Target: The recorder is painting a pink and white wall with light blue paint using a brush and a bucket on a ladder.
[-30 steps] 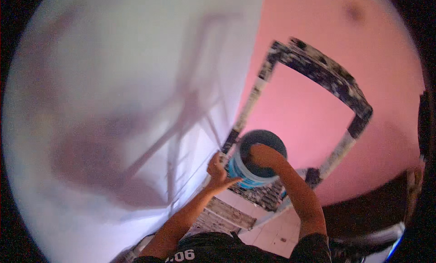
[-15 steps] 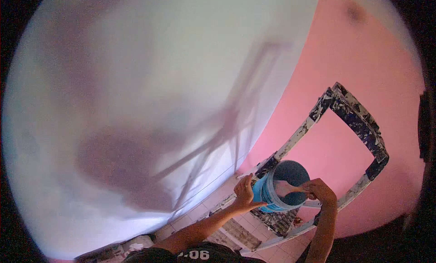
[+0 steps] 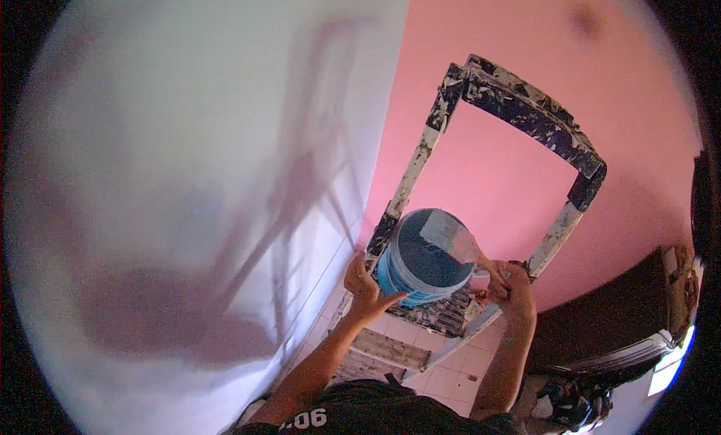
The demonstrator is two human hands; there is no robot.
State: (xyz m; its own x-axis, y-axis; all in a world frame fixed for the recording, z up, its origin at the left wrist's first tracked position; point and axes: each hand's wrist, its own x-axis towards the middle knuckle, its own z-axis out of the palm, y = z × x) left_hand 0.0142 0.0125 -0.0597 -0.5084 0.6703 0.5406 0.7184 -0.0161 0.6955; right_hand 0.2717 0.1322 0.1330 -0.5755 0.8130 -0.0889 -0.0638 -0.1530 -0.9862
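Observation:
A wide paintbrush (image 3: 448,235) with pale paint on its bristles lies across the mouth of a blue bucket (image 3: 420,291). My right hand (image 3: 511,286) is closed around its wooden handle, at the bucket's right rim. The bucket stands on a platform of a paint-splattered stepladder, its inside coated grey-blue. Against its left side, my left hand (image 3: 366,288) steadies it, thumb stretched along the front and fingers up beside the ladder rail. Part of those fingers is hidden.
The stepladder (image 3: 537,127) rises as a frame around the bucket, its rails wrapped dark. A white wall (image 3: 188,134) is at left and a pink wall (image 3: 496,29) ahead. Pale floor tiles (image 3: 458,367) lie below. A dark brown surface (image 3: 601,307) and a heap of items (image 3: 567,405) are at right.
The brush has come up out of the bucket, its bristles now by the rim. My view has swung right, so the ladder and bucket sit farther left and higher.

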